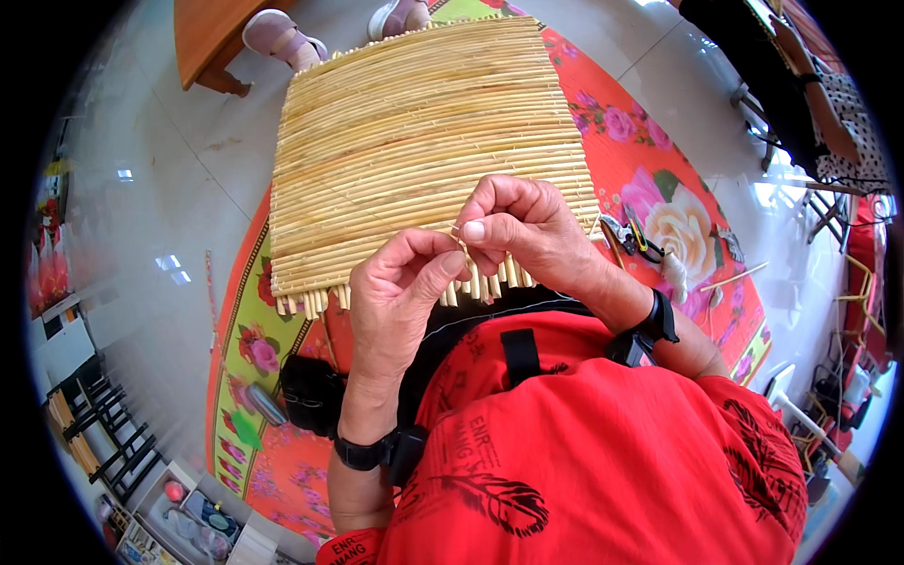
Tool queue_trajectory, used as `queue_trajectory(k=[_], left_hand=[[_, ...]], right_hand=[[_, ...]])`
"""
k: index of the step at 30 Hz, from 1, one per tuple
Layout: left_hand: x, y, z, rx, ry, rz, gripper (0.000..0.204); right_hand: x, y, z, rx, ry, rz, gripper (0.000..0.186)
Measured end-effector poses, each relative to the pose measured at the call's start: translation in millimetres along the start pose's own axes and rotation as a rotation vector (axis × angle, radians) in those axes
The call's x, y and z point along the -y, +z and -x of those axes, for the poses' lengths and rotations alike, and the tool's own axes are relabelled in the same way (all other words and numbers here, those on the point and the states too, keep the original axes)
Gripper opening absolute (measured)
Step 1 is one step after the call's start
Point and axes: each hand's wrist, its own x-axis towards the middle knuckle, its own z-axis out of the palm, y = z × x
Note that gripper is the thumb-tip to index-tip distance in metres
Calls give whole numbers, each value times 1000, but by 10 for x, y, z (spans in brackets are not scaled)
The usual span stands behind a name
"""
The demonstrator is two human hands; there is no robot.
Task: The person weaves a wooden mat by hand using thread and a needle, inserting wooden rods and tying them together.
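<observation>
A mat of straw-coloured reed stalks (424, 141), bound side by side with rows of stitches, stretches in front of me. Over its near edge, where short cut stalk ends (499, 280) stick out, my two hands meet. Thumb and forefinger of my left hand (407, 282) are pinched together. My right hand (527, 231) pinches just beside them, its thumb pointing left. Between the fingertips shows a thin pale thread (456, 229); whether a needle is there too is too small to tell. Another length of white thread (541, 304) runs over my dark lap.
Beneath the mat lies a red floral floor cloth (621, 127). Pliers (645, 243) and a thread bundle (675, 273) rest on its right side; a black pouch (311, 391) and a grey case (266, 405) on its left. Another person's shoes (282, 36) touch the far edge.
</observation>
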Motion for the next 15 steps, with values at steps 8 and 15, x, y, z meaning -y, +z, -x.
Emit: queue_trajectory(k=[8, 15], left_hand=[[-11, 93, 22, -20, 62, -94, 16], [-38, 80, -34, -10, 392, -209, 15]], right_hand=[[106, 47, 106, -36, 25, 91, 9], [197, 111, 146, -38, -36, 258, 9]])
